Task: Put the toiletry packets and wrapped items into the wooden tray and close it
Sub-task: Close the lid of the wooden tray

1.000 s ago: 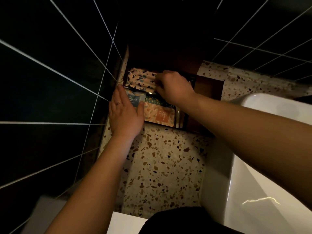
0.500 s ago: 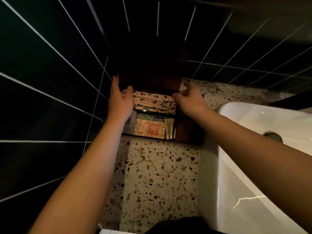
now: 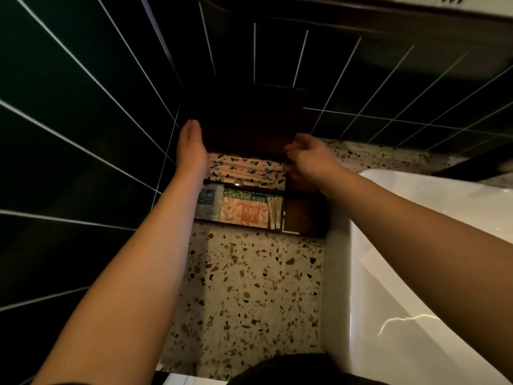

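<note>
Head view: the dark wooden tray (image 3: 304, 218) sits in the corner, its brown lid (image 3: 249, 123) standing up. The left hand (image 3: 191, 151) lies flat on one lid edge, the right hand (image 3: 308, 159) pinches the other. Patterned packets (image 3: 244, 212) lie inside, below both hands. Speckled stone counter (image 3: 249, 295), black wall tiles (image 3: 83, 107), white sink (image 3: 430, 273).

The wooden tray (image 3: 304, 218) sits on my counter, dark brown, its lid (image 3: 247, 120) raised upright at the 12 o'clock side. In the far compartment lie the wrapped items (image 3: 244, 170), in peach paper with dark speckles, lying side by side across the tray. In the near compartment, at 6 o'clock from them, the toiletry packets stand in a row: a grey-blue packet (image 3: 208, 200) at 9 o'clock, an orange packet (image 3: 244, 213) in the middle with a green one (image 3: 241, 194) behind it, and two slim gold tubes (image 3: 275, 212) at 3 o'clock. The narrow section at the tray's 3 o'clock end shows only dark wood.
</note>
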The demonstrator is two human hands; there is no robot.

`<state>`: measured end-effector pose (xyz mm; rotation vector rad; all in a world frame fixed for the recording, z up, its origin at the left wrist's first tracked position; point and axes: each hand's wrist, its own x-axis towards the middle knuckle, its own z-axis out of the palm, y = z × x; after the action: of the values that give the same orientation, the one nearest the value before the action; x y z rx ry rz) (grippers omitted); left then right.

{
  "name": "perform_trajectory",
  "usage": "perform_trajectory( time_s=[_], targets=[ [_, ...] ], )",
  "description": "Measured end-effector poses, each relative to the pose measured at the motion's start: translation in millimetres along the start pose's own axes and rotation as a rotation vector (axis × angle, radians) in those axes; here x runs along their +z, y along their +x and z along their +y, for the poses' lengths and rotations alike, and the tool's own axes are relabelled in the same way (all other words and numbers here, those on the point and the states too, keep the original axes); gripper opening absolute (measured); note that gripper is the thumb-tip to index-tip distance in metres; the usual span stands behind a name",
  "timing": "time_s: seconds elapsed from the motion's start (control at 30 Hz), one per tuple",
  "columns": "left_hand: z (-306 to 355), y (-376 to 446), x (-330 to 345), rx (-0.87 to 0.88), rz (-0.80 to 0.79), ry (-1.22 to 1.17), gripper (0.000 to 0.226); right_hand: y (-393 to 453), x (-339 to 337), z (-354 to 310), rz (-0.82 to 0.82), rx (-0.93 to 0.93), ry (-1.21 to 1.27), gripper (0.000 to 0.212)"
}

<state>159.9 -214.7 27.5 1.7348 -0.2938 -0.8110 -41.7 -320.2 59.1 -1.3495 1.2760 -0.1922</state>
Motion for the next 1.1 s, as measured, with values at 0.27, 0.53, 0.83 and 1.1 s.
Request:
perform_trajectory(
  time_s=[0.27, 0.53, 0.83, 1.1],
  targets=[
    [-7, -42, -21, -0.136, 0.078, -0.222, 0.069, -29, 1, 17, -0.023, 0.047, 0.063, 0.032],
    [-25, -91, -52, -0.162, 0.093, -0.317, 0.070, -59, 9, 40, -0.014, 0.118, 0.145, 0.027],
    [-66, -93, -56, 0.083, 0.092, 0.506, 0.055, -51, 20, 63, 0.032, 0.199, -0.017, 0.020],
    [-83, -96, -55, 0.155, 0.104, 0.834, 0.065, -44, 25, 65, 0.035, 0.231, -0.105, 0.013]
  ],
)
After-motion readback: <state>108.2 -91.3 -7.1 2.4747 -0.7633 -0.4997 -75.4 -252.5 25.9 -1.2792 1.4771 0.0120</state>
